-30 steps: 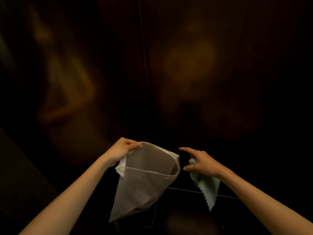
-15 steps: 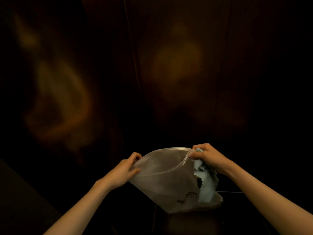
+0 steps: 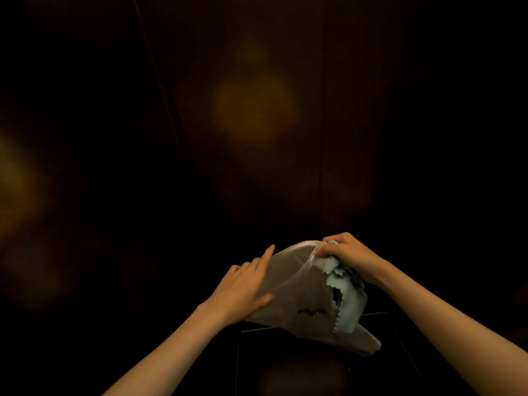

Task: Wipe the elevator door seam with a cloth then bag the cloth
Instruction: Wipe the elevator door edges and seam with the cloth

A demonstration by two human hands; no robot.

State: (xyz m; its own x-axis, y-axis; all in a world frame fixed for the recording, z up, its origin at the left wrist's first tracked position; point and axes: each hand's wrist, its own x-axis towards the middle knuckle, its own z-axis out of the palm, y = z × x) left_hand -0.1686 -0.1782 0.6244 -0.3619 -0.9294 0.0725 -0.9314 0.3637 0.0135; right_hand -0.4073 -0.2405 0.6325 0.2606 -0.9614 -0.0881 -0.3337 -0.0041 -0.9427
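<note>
A translucent plastic bag (image 3: 297, 292) with dark lettering hangs low in the middle of the view. A pale blue cloth (image 3: 347, 298) with a zigzag edge sits at the bag's right side, beside the mouth; whether it lies inside I cannot tell. My right hand (image 3: 350, 251) grips the top of the cloth together with the bag's rim. My left hand (image 3: 245, 284) lies against the bag's left side, fingers spread and index finger stretched up along the rim. The elevator door seam (image 3: 155, 70) runs as a thin line up the dark door panel.
Dark reflective metal elevator door panels (image 3: 251, 110) fill the view ahead, with dim amber reflections. A second vertical line (image 3: 324, 110) shows to the right. The dark floor (image 3: 300, 367) with faint threshold lines lies below my hands.
One second ago my right hand held the cloth apart from the bag. It then came to the bag's rim with the cloth. My left hand has shifted from pinching the rim to lying flat on the side.
</note>
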